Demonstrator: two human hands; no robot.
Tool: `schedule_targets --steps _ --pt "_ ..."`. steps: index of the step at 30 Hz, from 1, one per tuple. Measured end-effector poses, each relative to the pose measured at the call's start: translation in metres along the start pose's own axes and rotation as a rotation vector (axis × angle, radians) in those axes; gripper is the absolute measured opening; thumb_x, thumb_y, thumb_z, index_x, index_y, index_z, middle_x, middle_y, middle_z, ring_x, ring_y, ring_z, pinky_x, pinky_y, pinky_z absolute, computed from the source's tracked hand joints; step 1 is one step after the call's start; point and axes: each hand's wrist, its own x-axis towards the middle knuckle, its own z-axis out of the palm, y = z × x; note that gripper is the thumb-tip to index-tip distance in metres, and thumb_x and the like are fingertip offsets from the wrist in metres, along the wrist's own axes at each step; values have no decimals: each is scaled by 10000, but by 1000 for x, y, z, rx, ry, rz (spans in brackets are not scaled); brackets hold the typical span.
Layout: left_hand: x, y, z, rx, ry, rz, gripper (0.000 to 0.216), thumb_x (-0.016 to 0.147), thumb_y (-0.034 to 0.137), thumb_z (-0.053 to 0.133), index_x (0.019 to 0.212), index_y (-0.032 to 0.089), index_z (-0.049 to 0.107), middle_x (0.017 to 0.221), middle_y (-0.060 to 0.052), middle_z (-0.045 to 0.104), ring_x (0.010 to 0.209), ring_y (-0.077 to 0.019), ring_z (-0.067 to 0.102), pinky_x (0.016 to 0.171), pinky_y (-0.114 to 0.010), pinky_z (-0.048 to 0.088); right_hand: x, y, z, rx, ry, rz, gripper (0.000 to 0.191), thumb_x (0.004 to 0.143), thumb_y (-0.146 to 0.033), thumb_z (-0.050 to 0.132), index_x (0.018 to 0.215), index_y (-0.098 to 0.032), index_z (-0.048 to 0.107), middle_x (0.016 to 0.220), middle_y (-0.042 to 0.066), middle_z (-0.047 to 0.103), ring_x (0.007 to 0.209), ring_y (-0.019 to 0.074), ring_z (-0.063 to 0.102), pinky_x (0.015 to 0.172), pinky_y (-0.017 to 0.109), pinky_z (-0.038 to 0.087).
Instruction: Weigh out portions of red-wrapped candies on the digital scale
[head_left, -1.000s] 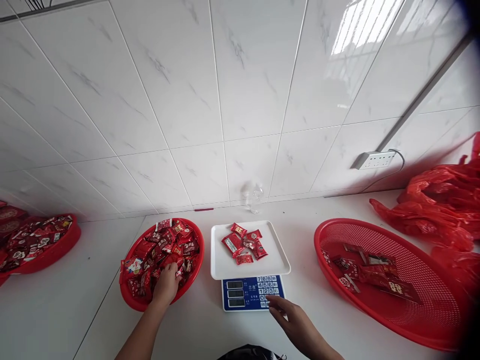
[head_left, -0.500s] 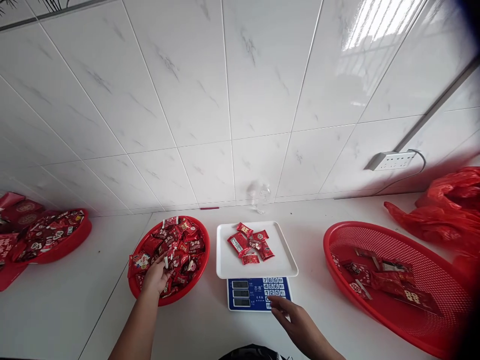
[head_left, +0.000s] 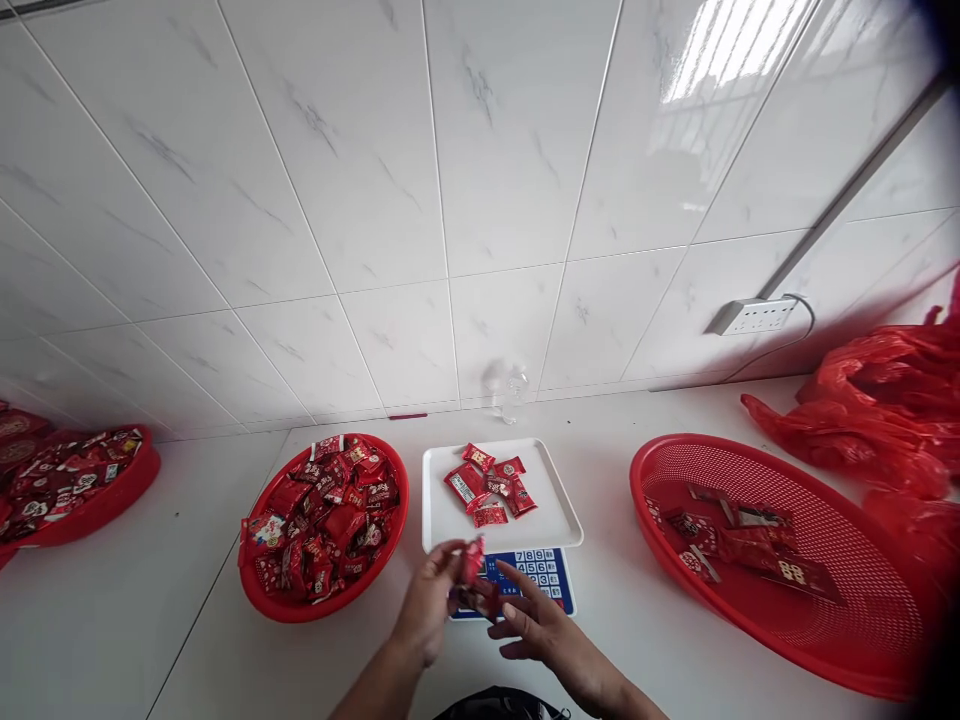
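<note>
My left hand (head_left: 426, 610) is closed on red wrapped candies, a bright red one (head_left: 472, 560) above a darker one (head_left: 478, 598), held over the front of the blue-faced scale (head_left: 559, 580). Close on the right, my right hand (head_left: 546, 635) has its fingers apart, with the fingertips by the darker candy; whether they touch it I cannot tell. Behind both hands lies the scale's white tray (head_left: 555, 500), where several red packets (head_left: 491, 485) rest. A round red basket (head_left: 401, 515) heaped with wrapped candies stands to the left.
On the right sits a large oval red basket (head_left: 862, 620) with several packets, and behind it red plastic bags (head_left: 877, 400). Another filled red basket (head_left: 142, 490) is at the far left. A clear object (head_left: 516, 390) stands by the tiled wall, below and left of a power strip (head_left: 754, 316).
My left hand has come out of the round basket to the front of the scale, bringing candies. My right hand has shifted slightly left towards them. The view has turned slightly right.
</note>
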Motion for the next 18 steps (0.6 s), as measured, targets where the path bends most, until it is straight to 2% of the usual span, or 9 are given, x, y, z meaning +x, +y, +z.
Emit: schedule_targets --steps 2,4,7,10,14,16,18 --pt "-5 -14 16 -4 -60 -43 349 662 370 687 936 170 605 747 -26 650 610 -130 584 584 -271 448 2 2 4 36 4 11 738 680 -537 619 1299 -263 325 969 58 633 823 192 621 716 348 484" --pt "-8 -18 20 -35 -111 -94 336 635 351 718 899 167 622 743 -26 649 622 -138 583 591 -281 444 3 5 3 12 21 16 679 658 -520 637 1231 -248 395 860 27 636 736 168 616 642 302 475" --pt "-8 -12 15 -143 -151 -126 297 632 277 734 890 164 643 812 -40 661 682 -140 593 639 -279 450 3 5 -1 -31 12 17 470 664 -506 624 1015 -210 523 821 17 630 679 143 601 589 262 455" --pt "-5 -3 3 -331 -77 -138 261 669 143 691 922 179 638 829 -24 666 732 -129 613 715 -271 465 0 -1 -3 -58 21 -21 379 675 -502 622 869 -188 536 780 14 624 628 129 580 553 248 440" --pt "-6 5 -11 -472 101 -251 96 741 93 561 807 151 598 737 -37 661 738 -168 643 752 -352 497 -4 -16 0 -72 62 -145 368 731 -505 582 917 -188 559 833 38 628 659 136 565 570 262 450" --pt "-9 5 -13 -448 113 -339 42 758 144 548 783 139 581 728 -56 657 721 -177 641 734 -373 508 -4 -23 5 -95 84 -224 369 753 -503 560 956 -194 567 885 49 623 695 142 562 604 276 467" --pt "-15 3 -9 -375 51 -402 167 778 282 554 836 129 590 732 -71 652 682 -178 625 690 -385 520 -1 -27 10 -142 107 -260 388 764 -488 549 1035 -211 538 889 44 625 679 141 557 596 283 474"
